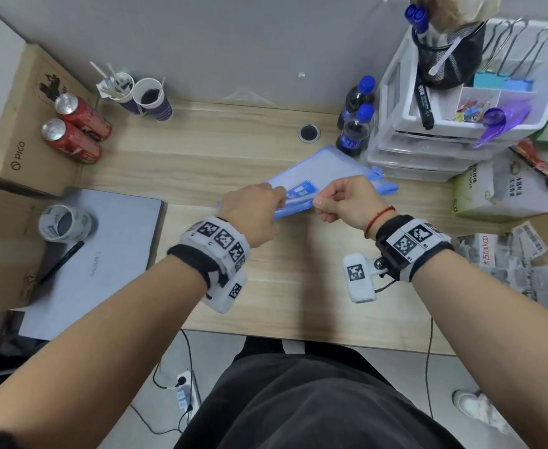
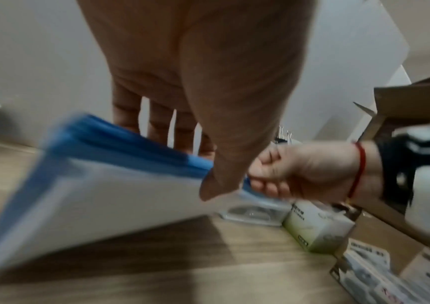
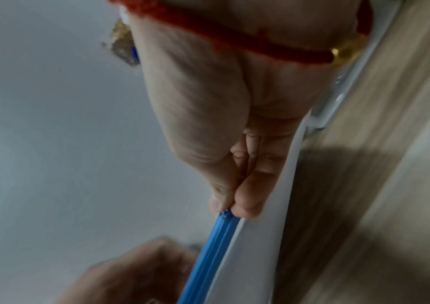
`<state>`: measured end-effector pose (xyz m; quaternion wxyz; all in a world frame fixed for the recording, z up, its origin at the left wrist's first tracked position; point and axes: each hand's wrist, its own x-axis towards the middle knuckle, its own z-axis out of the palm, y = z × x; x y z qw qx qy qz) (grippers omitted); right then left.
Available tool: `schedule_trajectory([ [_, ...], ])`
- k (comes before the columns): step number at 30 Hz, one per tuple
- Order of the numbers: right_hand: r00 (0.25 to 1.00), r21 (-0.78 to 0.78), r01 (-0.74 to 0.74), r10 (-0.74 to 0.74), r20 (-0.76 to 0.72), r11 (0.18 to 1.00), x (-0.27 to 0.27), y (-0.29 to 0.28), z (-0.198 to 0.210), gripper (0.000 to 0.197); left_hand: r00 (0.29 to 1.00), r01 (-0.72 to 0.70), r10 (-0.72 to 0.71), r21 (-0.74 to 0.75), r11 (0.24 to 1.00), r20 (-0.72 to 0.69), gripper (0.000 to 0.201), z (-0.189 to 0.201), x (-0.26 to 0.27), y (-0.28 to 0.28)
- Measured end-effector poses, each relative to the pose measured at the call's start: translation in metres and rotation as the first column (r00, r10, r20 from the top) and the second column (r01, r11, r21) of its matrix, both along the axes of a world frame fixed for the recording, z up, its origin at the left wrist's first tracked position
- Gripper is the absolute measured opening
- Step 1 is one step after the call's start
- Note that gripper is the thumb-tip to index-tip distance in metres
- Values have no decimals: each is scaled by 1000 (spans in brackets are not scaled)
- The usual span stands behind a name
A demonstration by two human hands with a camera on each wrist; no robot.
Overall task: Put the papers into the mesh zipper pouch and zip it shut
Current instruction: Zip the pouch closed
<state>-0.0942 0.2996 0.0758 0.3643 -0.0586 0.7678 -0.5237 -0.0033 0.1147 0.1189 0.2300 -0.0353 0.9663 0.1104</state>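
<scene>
A translucent mesh zipper pouch (image 1: 327,166) with blue trim is held tilted above the wooden desk, its zipper edge toward me. White papers show through its side (image 2: 109,197). My left hand (image 1: 253,205) grips the zipper edge at the pouch's left end, thumb in front and fingers behind (image 2: 221,164). My right hand (image 1: 340,202) pinches the zipper pull between thumb and forefinger (image 3: 228,207), a short way right of the left hand. The blue zipper track (image 3: 208,253) runs from that pinch toward the left hand. How much of the zipper is closed cannot be told.
Two dark bottles with blue caps (image 1: 357,124) and a white drawer organiser (image 1: 460,124) stand behind the pouch at right. A closed laptop (image 1: 97,254) with a tape roll (image 1: 63,223) lies at left. Red cans (image 1: 75,128), paper cups (image 1: 149,97), cardboard boxes (image 1: 23,124) sit at back left.
</scene>
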Motion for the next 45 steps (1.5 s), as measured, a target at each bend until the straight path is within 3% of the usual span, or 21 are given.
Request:
schedule_trajectory([
  [3, 995, 33, -69, 72, -75, 997, 0, -19, 17, 11, 998, -16, 15, -13, 1000, -53, 26, -3, -8, 12],
  [7, 963, 214, -90, 140, -231, 973, -12, -14, 29, 9, 996, -82, 82, 9, 997, -37, 20, -5, -11, 3],
  [13, 955, 356, 204, -106, -277, 912, -55, 43, 11, 11, 996, -88, 88, -8, 996, 3, 23, -5, 8, -32],
  [17, 927, 307, 305, -208, -312, 902, -48, 36, 6, 12, 994, -105, 105, 41, 994, 11, 22, -5, 12, -24],
  [19, 924, 230, 359, -310, -222, 905, -41, 23, 8, 27, 990, -138, 140, 71, 988, -14, 20, -7, 11, -20],
  [21, 941, 225, 329, -338, 0, 917, -30, 10, 9, 56, 984, -170, 175, 95, 981, -46, 20, -12, 11, -18],
  [24, 902, 123, 119, -159, 400, 985, -6, -17, 8, 63, 988, -146, 153, 147, 978, -38, 36, -16, 11, -8],
  [26, 879, 49, -18, -8, 476, 999, 9, -34, 5, 47, 987, -154, 163, 261, 953, -13, 37, -19, 13, 1],
  [27, 897, 56, -34, 6, 441, 998, 15, -43, 0, 34, 985, -168, 173, 339, 926, 14, 34, -22, 15, 4],
  [29, 979, 195, -84, 45, 198, 977, 14, -54, -11, 10, 981, -192, 163, 483, 854, 103, 29, -26, 20, 6],
  [30, 991, 284, -121, 100, 84, 951, 10, -55, -17, 13, 972, -231, 170, 530, 816, 162, 31, -29, 22, 3],
  [32, 972, 391, -217, 235, 1, 895, 2, -56, -19, 12, 932, -363, 278, 552, 751, 233, 55, -41, 26, -11],
  [34, 924, 425, -328, 380, -40, 844, -6, -56, -11, 13, 839, -532, 510, 489, 691, 191, 80, -58, 32, -33],
  [36, 839, 487, -428, 535, -99, 762, -17, -60, -3, 23, 677, -696, 726, 424, 579, 119, 103, -73, 38, -59],
  [38, 751, 560, -483, 647, -129, 673, -27, -67, 3, 21, 564, -754, 825, 430, 496, 38, 121, -78, 41, -80],
  [40, 675, 605, -524, 726, -135, 599, -36, -79, 6, 19, 535, -737, 845, 482, 474, -12, 125, -85, 39, -101],
  [42, 635, 605, -556, 761, -133, 570, -41, -92, 6, 23, 570, -709, 820, 537, 457, 54, 110, -90, 36, -120],
  [45, 671, 564, -507, 709, -215, 652, -48, -105, -2, 16, 681, -650, 722, 557, 518, 123, 34, -98, 33, -140],
])
